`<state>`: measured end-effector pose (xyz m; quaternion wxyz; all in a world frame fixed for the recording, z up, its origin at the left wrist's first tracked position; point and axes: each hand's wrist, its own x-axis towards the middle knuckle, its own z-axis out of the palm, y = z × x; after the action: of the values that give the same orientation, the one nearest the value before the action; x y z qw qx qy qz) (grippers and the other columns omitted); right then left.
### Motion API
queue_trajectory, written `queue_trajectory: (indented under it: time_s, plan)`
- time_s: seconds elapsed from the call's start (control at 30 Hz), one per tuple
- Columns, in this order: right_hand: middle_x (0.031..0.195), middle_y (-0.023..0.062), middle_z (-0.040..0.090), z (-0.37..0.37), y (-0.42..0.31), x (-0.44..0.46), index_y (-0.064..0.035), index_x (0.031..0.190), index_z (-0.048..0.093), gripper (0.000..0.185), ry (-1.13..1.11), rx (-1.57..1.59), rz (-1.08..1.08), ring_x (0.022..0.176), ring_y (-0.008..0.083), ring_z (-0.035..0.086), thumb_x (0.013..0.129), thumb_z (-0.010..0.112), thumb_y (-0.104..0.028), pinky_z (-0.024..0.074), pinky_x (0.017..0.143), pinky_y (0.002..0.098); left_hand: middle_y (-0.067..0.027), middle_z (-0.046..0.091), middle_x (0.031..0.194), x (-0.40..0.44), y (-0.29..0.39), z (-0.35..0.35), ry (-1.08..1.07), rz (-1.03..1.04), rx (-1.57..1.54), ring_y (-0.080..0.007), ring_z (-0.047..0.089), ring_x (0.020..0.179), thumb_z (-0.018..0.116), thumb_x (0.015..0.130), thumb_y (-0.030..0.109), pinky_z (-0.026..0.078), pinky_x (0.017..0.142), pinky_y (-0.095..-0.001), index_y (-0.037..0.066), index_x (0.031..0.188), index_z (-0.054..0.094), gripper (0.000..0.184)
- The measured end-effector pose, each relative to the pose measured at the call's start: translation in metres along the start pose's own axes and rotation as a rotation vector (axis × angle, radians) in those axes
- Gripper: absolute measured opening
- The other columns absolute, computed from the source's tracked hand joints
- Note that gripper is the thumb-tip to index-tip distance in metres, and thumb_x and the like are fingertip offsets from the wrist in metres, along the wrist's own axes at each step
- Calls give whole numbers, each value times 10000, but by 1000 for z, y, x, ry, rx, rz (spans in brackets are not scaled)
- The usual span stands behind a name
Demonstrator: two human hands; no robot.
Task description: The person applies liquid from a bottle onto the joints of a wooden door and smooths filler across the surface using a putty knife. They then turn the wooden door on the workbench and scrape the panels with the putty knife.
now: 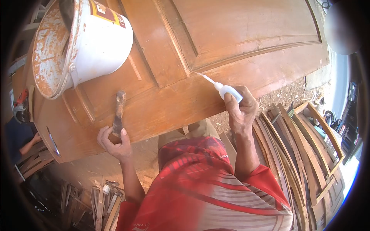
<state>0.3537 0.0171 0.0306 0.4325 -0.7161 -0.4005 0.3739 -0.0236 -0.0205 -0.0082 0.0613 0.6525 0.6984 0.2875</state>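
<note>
A brown wooden panel door (185, 98) lies flat in front of me. My right hand (243, 109) grips a small white bottle (230, 93), its thin nozzle pointing at a groove corner of the door. Nearer the left, my left hand (117, 145) has its thumb and fingers around the dark blade of a scraper (119, 109), whose worn handle points away from me over the door. Behind that hand, a white bucket (102, 44) stained orange inside stands on the door.
Curved wooden strips (296, 154) are stacked at the right. Wood offcuts (102, 204) lie at the lower left. Another person's arm (30, 144) shows at the left edge, below a red power tool (22, 104). Shavings cover the ground.
</note>
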Motion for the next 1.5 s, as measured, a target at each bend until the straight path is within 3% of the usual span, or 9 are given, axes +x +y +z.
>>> queue_trajectory:
  time_s: [0.17, 0.43, 0.63, 1.5]
  plan:
    - [752, 33, 647, -2, -2, 3, 8, 958, 719, 226, 16, -4, -76, 661, 89, 565, 920, 768, -209, 443, 584, 267, -164, 532, 1224, -1, -5, -3, -77, -24, 54, -340, 499, 1182, 770, 841, 161, 380, 1060, -503, 29, 1148, 570, 390]
    - [735, 58, 675, -7, 2, 10, 8, 943, 720, 166, -29, -5, -151, 625, 104, 591, 885, 761, -142, 447, 561, 261, -171, 503, 1221, -3, -6, 2, -90, -19, 63, -340, 480, 1175, 722, 917, 340, 363, 1048, -509, 24, 1174, 538, 447]
    - [732, 73, 676, -5, 0, 14, 18, 930, 712, 166, -61, 36, -155, 608, 122, 597, 867, 759, -129, 445, 546, 264, -177, 502, 1211, -3, -11, 2, -80, 22, 103, -342, 482, 1152, 708, 939, 379, 372, 1030, -511, 19, 1186, 529, 472]
    - [720, 107, 686, -2, 1, 18, 54, 928, 686, 216, -84, 20, -211, 583, 139, 614, 877, 763, -141, 436, 505, 270, -188, 495, 1212, -2, -7, 0, -112, -12, 129, -339, 493, 1148, 676, 963, 402, 381, 1024, -503, 1, 1192, 515, 488]
